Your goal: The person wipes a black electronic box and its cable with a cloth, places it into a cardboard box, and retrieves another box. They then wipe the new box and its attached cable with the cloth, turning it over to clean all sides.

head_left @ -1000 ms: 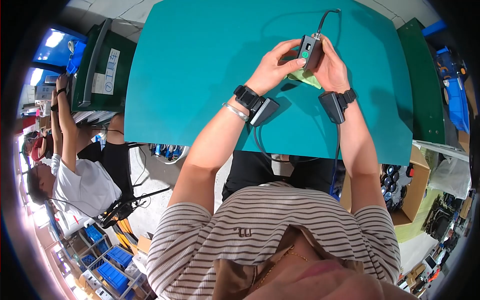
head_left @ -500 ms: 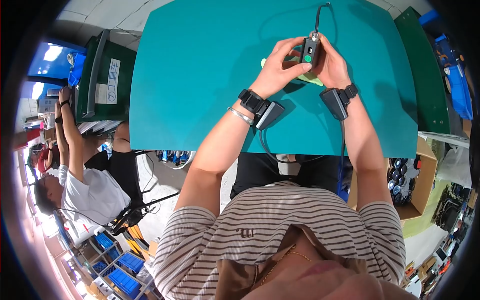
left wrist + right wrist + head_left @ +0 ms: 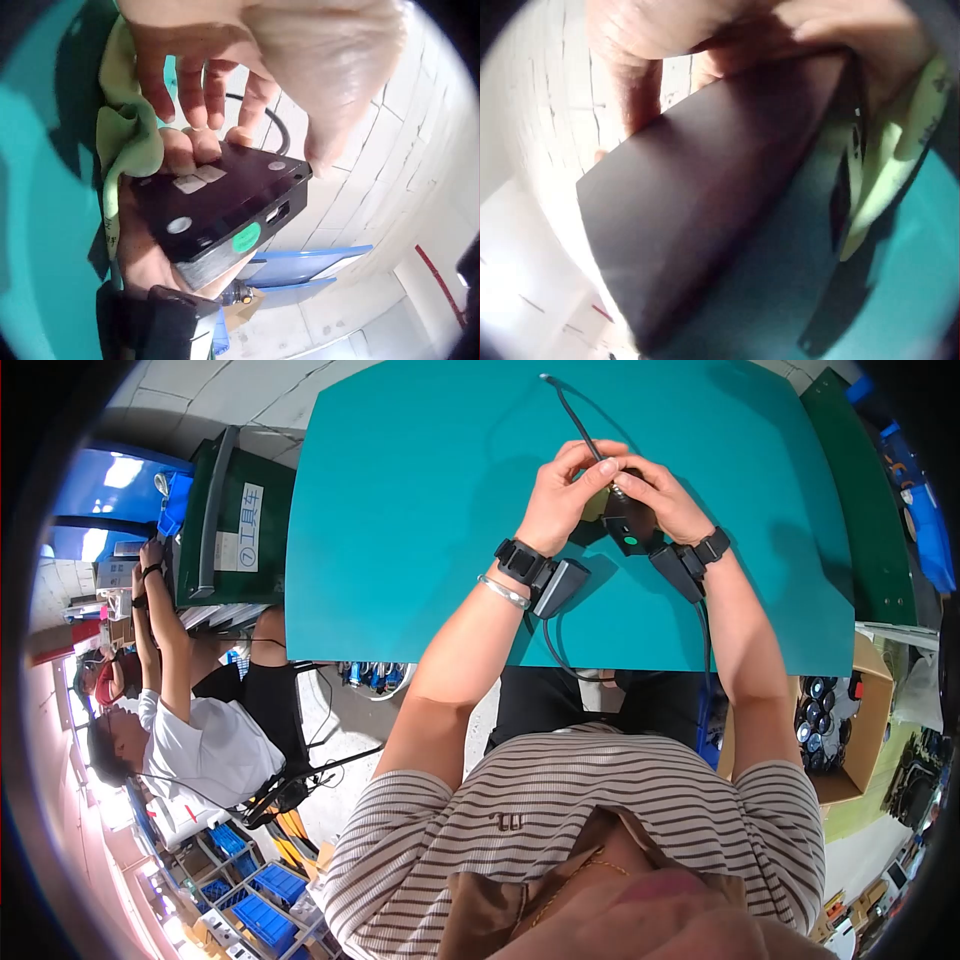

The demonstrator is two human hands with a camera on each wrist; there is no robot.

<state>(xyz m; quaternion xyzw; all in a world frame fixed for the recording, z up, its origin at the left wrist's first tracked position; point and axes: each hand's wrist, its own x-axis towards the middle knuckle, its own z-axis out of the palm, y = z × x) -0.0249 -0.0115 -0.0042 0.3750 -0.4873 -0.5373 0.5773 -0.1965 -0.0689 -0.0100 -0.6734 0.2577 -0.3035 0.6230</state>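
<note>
While a green table [image 3: 430,560] is filling most of the head view, a person in a striped shirt [image 3: 600,780] is working at its near edge. To the left, another person [image 3: 215,745] in a white top is reaching toward a dark green cabinet [image 3: 226,470]. Near the table's right corner, a carton [image 3: 868,730] is holding round black items [image 3: 815,710]. Above the table, the left hand [image 3: 556,505] and right hand [image 3: 674,510] are meeting at a black device [image 3: 232,180], which is sitting tilted between them. The right hand is gripping the device, its fingertips curling over one edge. The left hand seems to be pinching the cable [image 3: 572,415] close to where it meets the device, though the device is partly hiding that spot from the left wrist camera. The cable is rising away from the hands toward the table's far edge. A light green cloth [image 3: 124,112] is lying just beside the device. Black wrist units are hanging at both wrists, and a silver bracelet [image 3: 503,592] is circling the left arm. On the device's end face, a green sticker [image 3: 246,238] is showing beside a small port [image 3: 277,213].
</note>
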